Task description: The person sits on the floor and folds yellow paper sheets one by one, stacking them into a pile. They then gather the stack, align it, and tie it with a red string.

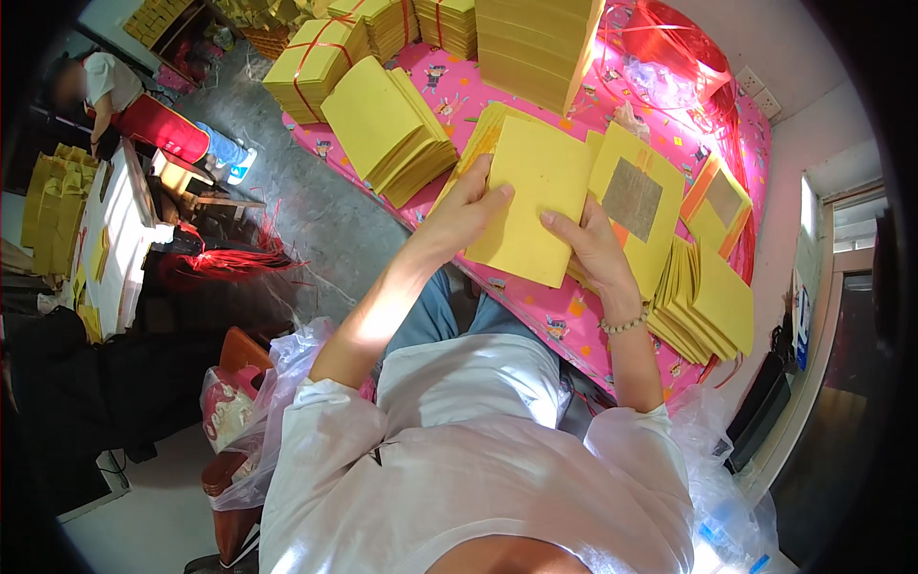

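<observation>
Between my hands, above the near edge of the pink table, is a stack of yellow paper (537, 191). My left hand (466, 209) is closed on its left edge, thumb on the top sheet. On the right edge my right hand (598, 244) grips it too, with its thumb pressed on the front and a bead bracelet at the wrist. The fingers behind the paper are hidden. To the right lies yellow paper with a greyish-brown square (633, 198) on it. A fanned yellow paper stack (712, 301) is close to my right wrist, and another yellow paper stack (382, 124) leans at the left.
Yellow bundles tied with red string (311, 67) line the table's (435, 67) far left. A tall yellow stack (531, 48) stands at the back. Red plastic strands (674, 43) lie at the far right. Another person (115, 86) bends over a table at the left.
</observation>
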Demonstrator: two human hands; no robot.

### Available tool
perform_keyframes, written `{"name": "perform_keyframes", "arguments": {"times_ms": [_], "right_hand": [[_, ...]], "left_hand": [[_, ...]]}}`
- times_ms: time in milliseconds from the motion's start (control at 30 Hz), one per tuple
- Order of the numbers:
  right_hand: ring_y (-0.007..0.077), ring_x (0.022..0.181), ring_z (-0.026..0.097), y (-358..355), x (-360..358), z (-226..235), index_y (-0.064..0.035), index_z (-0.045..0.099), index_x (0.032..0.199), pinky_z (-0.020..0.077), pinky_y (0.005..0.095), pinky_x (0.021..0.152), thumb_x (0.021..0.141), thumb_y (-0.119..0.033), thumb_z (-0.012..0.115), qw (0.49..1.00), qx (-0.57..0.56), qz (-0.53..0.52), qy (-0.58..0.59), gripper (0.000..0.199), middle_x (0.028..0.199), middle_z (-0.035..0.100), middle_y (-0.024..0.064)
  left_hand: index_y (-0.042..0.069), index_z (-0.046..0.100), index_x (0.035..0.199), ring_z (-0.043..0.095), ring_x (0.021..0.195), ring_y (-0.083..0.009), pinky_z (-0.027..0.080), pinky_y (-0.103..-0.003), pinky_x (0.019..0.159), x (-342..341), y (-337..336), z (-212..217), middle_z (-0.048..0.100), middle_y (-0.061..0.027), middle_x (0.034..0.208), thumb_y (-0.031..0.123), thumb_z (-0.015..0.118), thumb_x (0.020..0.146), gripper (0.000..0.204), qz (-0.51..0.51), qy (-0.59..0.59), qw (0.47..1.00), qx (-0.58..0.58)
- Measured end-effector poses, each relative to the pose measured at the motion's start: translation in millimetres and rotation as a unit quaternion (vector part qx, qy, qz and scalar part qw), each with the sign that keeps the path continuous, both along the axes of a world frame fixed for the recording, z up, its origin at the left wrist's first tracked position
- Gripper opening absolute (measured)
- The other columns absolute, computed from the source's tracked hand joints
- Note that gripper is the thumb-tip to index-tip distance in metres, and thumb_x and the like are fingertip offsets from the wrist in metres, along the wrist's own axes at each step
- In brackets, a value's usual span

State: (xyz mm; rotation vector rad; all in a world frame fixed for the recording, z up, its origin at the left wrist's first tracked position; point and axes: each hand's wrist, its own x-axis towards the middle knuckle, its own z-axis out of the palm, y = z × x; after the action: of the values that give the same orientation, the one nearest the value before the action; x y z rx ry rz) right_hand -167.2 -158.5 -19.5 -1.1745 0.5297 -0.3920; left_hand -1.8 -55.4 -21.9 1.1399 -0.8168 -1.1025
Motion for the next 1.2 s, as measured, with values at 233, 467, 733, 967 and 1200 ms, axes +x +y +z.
{"name": "perform_keyframes", "arguments": {"times_ms": [233,467,733,967,1200], "right_hand": [[0.0173,0.115,0.054,3.0,-7.8,-4.6,0.0017,0.042,0.131,0.0446,0.0316,0.097,0.083,-0.007,0.071,0.995,-0.094,-0.009,-0.01,0.057,0.124,0.056,0.0107],[0.0186,0.119,0.051,11.8,-14.0,-2.9,0.0011,0.036,0.135,0.0426,0.0333,0.1,0.082,-0.003,0.07,0.992,-0.125,-0.022,-0.02,0.063,0.129,0.052,0.011],[0.0182,0.118,0.051,18.9,-17.8,-0.7,0.0009,0.037,0.135,0.0424,0.033,0.1,0.083,-0.003,0.07,0.99,-0.14,-0.023,-0.022,0.062,0.127,0.053,0.0109],[0.0163,0.112,0.055,21.3,-20.5,3.9,0.0021,0.045,0.129,0.046,0.0312,0.094,0.086,-0.007,0.068,0.99,-0.127,-0.034,-0.044,0.051,0.122,0.057,0.0103],[0.0126,0.095,0.062,23.6,-17.9,4.4,0.0034,0.057,0.118,0.0505,0.0276,0.085,0.088,-0.008,0.067,0.993,-0.099,-0.067,-0.023,0.034,0.109,0.066,0.0092]], "left_hand": [[-0.001,0.034,0.137,0.049,0.118,-0.0156,0.04,-0.03,0.097,-16.5,7.1,-6.9,0.051,-0.0118,0.127,0.006,0.045,0.096,0.043,0.043,-0.076,0.995,-0.056],[-0.002,0.037,0.126,0.062,0.092,-0.0256,0.047,-0.036,0.077,-28.8,18.7,-8.3,0.06,-0.0207,0.099,0.01,0.046,0.095,0.034,0.118,-0.236,0.965,0.002],[-0.002,0.041,0.122,0.062,0.093,-0.0249,0.048,-0.035,0.078,-40.0,17.6,-5.0,0.061,-0.0188,0.1,0.014,0.047,0.097,0.031,0.16,-0.179,0.968,-0.069],[-0.002,0.041,0.126,0.059,0.099,-0.017,0.046,-0.03,0.083,-45.7,15.3,-5.4,0.06,-0.0146,0.108,0.014,0.046,0.098,0.032,0.167,-0.11,0.975,-0.102],[-0.002,0.039,0.129,0.056,0.103,-0.0139,0.045,-0.029,0.088,-47.8,14.5,0.7,0.058,-0.0125,0.113,0.011,0.044,0.098,0.033,0.164,-0.064,0.98,-0.097]]}}
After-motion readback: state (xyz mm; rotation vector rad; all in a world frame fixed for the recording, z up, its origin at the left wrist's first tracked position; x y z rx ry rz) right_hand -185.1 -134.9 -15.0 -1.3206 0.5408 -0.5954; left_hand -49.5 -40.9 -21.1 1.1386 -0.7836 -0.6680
